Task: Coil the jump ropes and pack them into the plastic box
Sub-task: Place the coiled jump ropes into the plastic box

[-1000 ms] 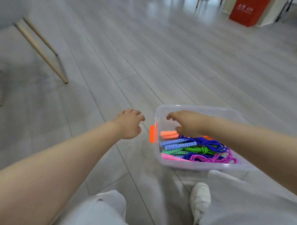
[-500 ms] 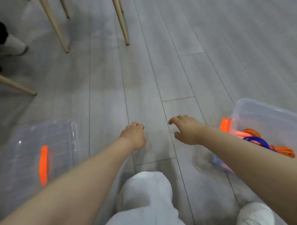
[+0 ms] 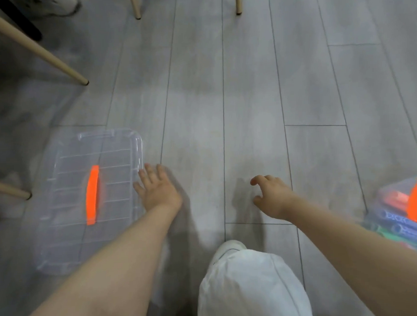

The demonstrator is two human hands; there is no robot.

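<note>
Several jump ropes [image 3: 396, 223] lengthwise in plastic box [image 3: 381, 205]

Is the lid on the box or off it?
Off. The clear lid with the orange handle lies flat on the floor at the left hand, apart from the plastic box of jump ropes.

The plastic box [image 3: 395, 197] is cut off by the right edge, and the jump rope handles [image 3: 401, 226] inside are blurred behind its wall. Chair legs [image 3: 38, 49] run out at the far and left edges. The left hand's [image 3: 160, 192] fingertips may touch the clear lid [image 3: 70, 247]; contact is unclear.
</note>
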